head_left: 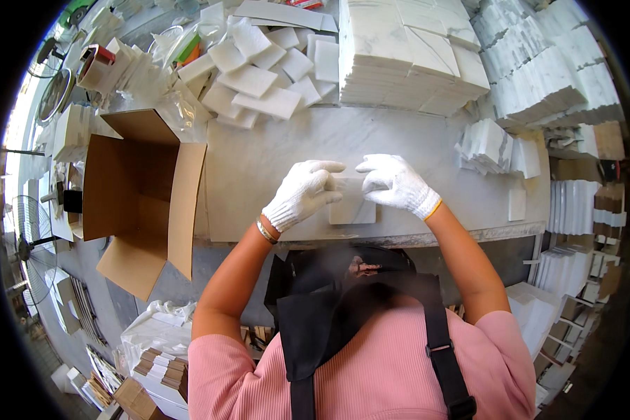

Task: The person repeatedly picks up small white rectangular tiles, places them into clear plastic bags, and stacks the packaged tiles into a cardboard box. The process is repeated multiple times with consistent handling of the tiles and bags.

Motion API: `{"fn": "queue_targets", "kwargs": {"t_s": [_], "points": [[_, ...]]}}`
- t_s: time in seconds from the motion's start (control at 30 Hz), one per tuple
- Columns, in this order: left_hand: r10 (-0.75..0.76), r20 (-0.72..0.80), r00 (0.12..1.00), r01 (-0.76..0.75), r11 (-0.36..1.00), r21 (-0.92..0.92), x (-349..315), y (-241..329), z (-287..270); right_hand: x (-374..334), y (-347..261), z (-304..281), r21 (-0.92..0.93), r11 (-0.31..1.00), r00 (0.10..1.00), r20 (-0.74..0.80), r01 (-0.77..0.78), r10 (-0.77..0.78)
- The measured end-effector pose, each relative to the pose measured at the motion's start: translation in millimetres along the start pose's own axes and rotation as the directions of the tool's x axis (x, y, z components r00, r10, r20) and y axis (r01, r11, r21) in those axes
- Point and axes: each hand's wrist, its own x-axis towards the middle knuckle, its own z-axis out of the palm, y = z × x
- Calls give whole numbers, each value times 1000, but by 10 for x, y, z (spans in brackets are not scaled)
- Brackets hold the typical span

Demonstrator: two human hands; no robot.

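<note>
A pale, square marble tile (353,212) lies flat on the marble-topped table (273,150) in front of me. My left hand (305,190), in a white knitted glove, is at the tile's left side. Its index finger stretches out to the right, and the other fingers are bent and apart. On the right side, my right hand (397,183), also gloved, has its fingers spread and slightly curved toward the tile. Nothing shows held in either hand. Whether the fingertips touch the tile cannot be made out.
An open cardboard box (129,185) stands at the left. White foam pads (255,77) are heaped at the back, beside a big stack of marble tiles (413,59). A smaller tile stack (488,145) sits at the table's right. A fan (31,241) is at the far left.
</note>
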Motion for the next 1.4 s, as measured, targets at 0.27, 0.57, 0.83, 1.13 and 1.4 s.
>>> {"fn": "queue_targets", "kwargs": {"t_s": [0.27, 0.57, 0.83, 1.13, 1.4], "points": [[198, 114, 974, -222, 939, 262, -467, -151, 381, -472, -441, 129, -207, 970, 989, -47, 126, -139], [280, 171, 945, -319, 906, 278, -490, -197, 287, -118, -503, -141, 26, 995, 953, -286, -97, 100], [133, 211, 969, -158, 981, 110, -657, 52, 93, -88, -359, 762, -361, 931, 993, -82, 46, -80], [101, -195, 976, -67, 983, 170, 110, 639, 117, -194, -579, 888, -93, 996, 1000, -15, 9, -10], [78, 117, 990, -112, 938, 328, -157, -94, 591, -287, -638, 623, 587, 810, 970, 187, 16, -154]]}}
